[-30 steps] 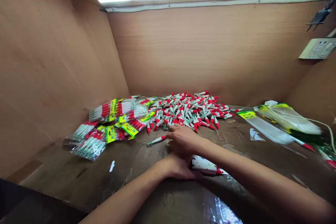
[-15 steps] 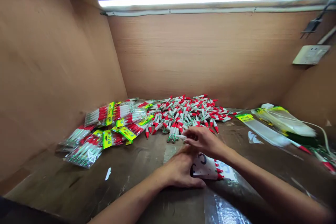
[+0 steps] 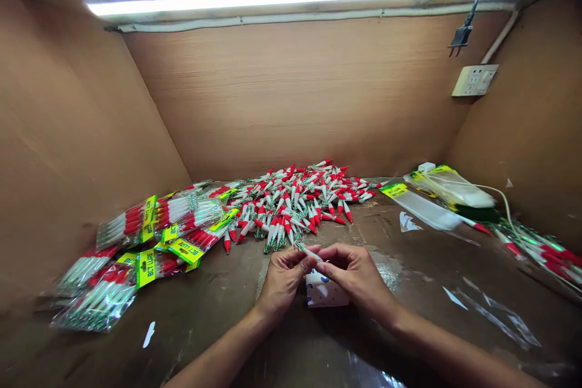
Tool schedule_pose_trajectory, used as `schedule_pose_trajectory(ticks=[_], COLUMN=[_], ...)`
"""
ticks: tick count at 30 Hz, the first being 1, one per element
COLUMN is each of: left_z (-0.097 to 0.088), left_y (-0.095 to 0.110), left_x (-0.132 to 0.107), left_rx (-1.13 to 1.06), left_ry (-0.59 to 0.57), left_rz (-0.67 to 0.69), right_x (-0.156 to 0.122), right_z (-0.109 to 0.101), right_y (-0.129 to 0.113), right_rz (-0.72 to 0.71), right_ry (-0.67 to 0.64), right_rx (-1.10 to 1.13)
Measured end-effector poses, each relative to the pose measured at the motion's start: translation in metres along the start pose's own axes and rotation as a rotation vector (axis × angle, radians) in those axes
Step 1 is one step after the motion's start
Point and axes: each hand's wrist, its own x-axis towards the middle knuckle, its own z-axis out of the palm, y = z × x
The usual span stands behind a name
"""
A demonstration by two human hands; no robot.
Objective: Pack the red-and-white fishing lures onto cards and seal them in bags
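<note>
Between the fingertips of both hands is a fishing lure (image 3: pixel 311 253) with a white body and a spiky green hook end pointing up and left. My left hand (image 3: pixel 284 279) pinches it near the hooks, fingers closed. My right hand (image 3: pixel 359 273) is closed around the other end, hiding its tip. Beneath the hands lies a white piece with blue markings (image 3: pixel 326 292), partly covered by them. Just beyond is a heaped pile of red-and-white lures (image 3: pixel 295 194) with green hook ends.
Clear packs of lures with yellow-green "BCT LURE" headers (image 3: pixel 146 268) are stacked at the left. On the right lie empty clear bags (image 3: pixel 427 209), more lures (image 3: pixel 550 254) and plastic scraps (image 3: pixel 504 315). Wooden walls (image 3: pixel 291 97) enclose the table; a plug (image 3: pixel 461 36) hangs at right.
My left hand has lifted off the white patterned piece and joined my right hand at the lure. Red tips seen at that piece's edge no longer show. The view has turned right.
</note>
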Motion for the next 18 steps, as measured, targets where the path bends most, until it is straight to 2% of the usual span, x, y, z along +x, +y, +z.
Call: schedule_pose_trajectory(ticks=[5,9,14,18], left_z=[-0.0008,0.0006,-0.0028,-0.0045], left_y=[0.0006,0.0019,-0.0001,0.0018], left_x=[-0.0003,-0.0021,-0.0026,-0.0031], left_rx=[0.039,-0.021,-0.122,-0.101], left_ry=[-0.025,-0.027,0.013,-0.02], left_rz=[0.083,0.039,-0.108,-0.047], right_x=[-0.0014,-0.002,0.0011,-0.0036], right_z=[-0.006,-0.0061,-0.0064,-0.0052], right_y=[-0.0017,-0.0001,-0.0009,-0.0056], right_rz=[0.037,-0.016,-0.022,-0.067], right_ry=[-0.028,0.002,0.02,0.022], right_rx=[-0.001,-0.05,-0.015,-0.132])
